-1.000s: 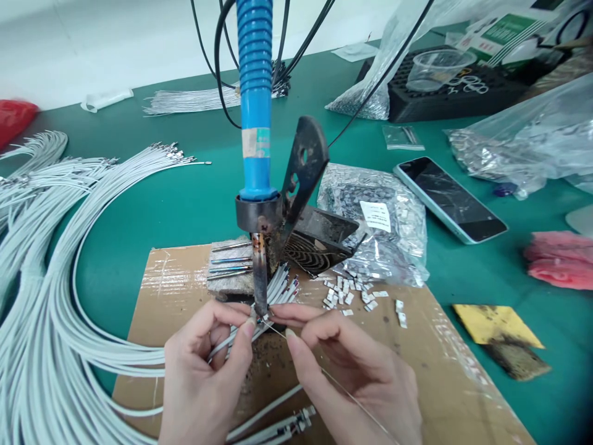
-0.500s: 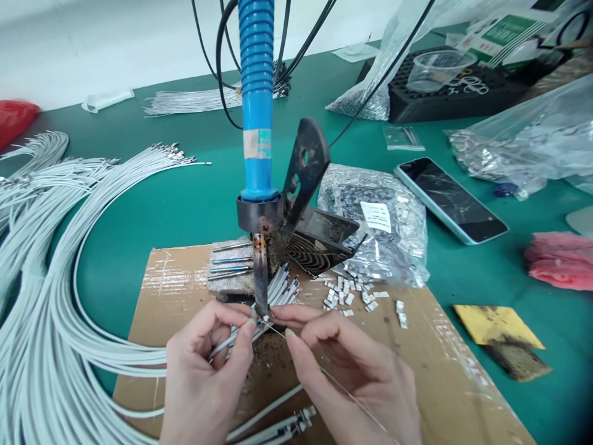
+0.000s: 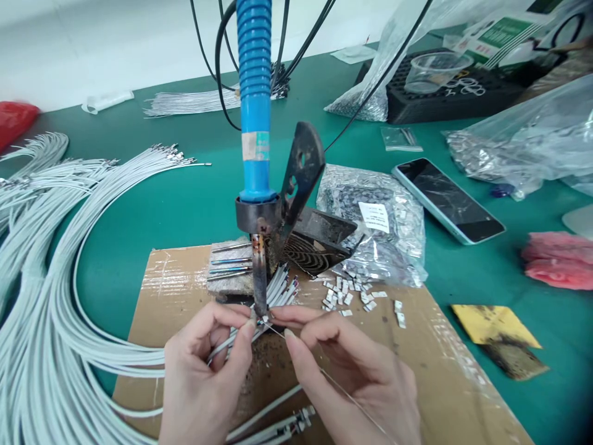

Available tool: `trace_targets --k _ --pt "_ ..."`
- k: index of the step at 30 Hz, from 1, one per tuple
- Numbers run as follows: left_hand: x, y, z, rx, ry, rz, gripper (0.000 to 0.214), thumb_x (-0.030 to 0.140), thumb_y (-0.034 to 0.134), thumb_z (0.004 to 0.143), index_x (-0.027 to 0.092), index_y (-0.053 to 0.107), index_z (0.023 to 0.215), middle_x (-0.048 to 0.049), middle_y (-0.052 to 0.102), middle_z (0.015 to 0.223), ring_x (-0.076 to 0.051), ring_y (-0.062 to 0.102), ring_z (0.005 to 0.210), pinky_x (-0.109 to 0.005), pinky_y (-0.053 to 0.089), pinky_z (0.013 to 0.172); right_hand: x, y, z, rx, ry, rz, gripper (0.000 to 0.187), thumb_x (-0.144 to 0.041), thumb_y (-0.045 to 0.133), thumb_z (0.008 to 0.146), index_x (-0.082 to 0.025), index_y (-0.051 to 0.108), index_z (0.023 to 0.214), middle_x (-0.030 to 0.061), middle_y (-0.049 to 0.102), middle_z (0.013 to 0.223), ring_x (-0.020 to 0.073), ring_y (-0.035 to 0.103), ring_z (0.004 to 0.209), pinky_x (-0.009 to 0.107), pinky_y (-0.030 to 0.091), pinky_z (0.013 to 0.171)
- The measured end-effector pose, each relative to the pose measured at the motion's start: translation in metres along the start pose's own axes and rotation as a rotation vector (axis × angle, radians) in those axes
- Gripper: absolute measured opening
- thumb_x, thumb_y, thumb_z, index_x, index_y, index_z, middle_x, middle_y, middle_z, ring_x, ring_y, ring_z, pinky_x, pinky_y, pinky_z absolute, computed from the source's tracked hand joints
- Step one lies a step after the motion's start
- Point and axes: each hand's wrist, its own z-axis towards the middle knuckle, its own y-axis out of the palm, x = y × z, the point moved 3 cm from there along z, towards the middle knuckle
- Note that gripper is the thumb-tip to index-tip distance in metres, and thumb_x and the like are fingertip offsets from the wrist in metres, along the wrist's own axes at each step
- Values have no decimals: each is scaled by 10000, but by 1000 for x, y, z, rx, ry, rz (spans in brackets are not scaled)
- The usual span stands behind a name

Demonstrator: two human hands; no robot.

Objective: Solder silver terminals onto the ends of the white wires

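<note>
A blue-handled soldering iron (image 3: 256, 117) hangs tip-down in a dark metal stand (image 3: 303, 164). Right at its tip sits a small white piece (image 3: 265, 319). My left hand (image 3: 210, 364) is closed in a pinch just left of the tip, on what looks like the end of a white cable, mostly hidden by the fingertips. Between thumb and fingers my right hand (image 3: 349, 364) grips thin solder wire (image 3: 345, 390), whose end reaches the white piece under the tip. Behind my hands a bundle of white cables (image 3: 278, 289) lies on the cardboard (image 3: 176, 272).
Large bundles of white cables (image 3: 60, 296) curve along the left. Small white-and-silver pieces (image 3: 345, 290) lie scattered right of the iron, before a plastic bag (image 3: 370, 204). A phone (image 3: 449, 198), yellow sponge (image 3: 495, 324) and pink cloth (image 3: 558, 259) are on the right.
The view has shifted very slightly. Both hands keep their pinch at the iron's tip, and the solder wire stays against the white piece.
</note>
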Motion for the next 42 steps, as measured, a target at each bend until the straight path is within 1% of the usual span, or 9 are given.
trace_targets --k 5,9,16,20,23,28,33,38,42 --pt "1 2 0 -7 -9 -18 125 106 781 695 216 743 649 21 793 763 -96 725 619 -94 536 552 3 0 0 2 -19 -11 215 -183 709 857 -237 653 656 -4 834 970 151 809 801 154 596 695" --pt "3 2 0 -6 -10 0 108 123 780 693 209 741 641 10 787 757 -105 726 615 -101 531 533 6 0 -1 22 -3 -10 208 -212 723 854 -242 650 661 -7 832 975 152 807 813 134 570 588" --pt "2 1 1 -2 -2 -5 109 117 796 671 210 747 642 13 786 742 -64 643 544 -69 399 419 5 0 -1 19 -5 12 206 -210 745 848 -237 667 660 13 831 954 156 803 775 150 589 646" --pt "2 1 0 -5 -21 -25 112 120 795 684 211 747 638 22 780 752 -69 683 575 -66 471 484 7 1 -1 24 -7 21 198 -213 745 845 -244 664 668 -15 825 944 116 784 731 117 566 617" --pt "2 2 0 -13 -43 -54 119 112 797 689 212 749 644 36 761 729 -83 726 610 -78 537 566 7 1 -1 9 -1 26 196 -195 723 864 -240 668 682 -13 822 959 105 764 680 136 587 646" --pt "3 4 0 -9 -43 -76 134 97 800 685 205 741 632 28 769 730 -95 744 639 -81 556 590 5 1 -1 -13 -13 9 200 -199 721 875 -236 671 685 -6 823 968 108 748 639 162 606 655" --pt "4 4 0 6 -44 -84 143 88 795 677 212 745 623 41 774 728 -73 739 623 -55 535 589 5 1 -2 13 -12 9 202 -200 741 864 -239 673 677 8 827 966 168 804 833 149 596 638" --pt "4 3 0 13 -36 -64 140 91 795 674 209 738 623 30 788 741 -81 733 606 -70 532 554 3 1 -3 23 -26 10 206 -191 742 860 -235 671 672 19 830 969 174 806 819 170 608 662" --pt "3 2 0 -7 -27 -36 123 96 801 681 195 740 639 12 783 742 -90 718 602 -82 527 534 4 2 -4 32 -18 -2 214 -208 729 870 -231 665 667 27 825 968 192 812 835 169 598 582"
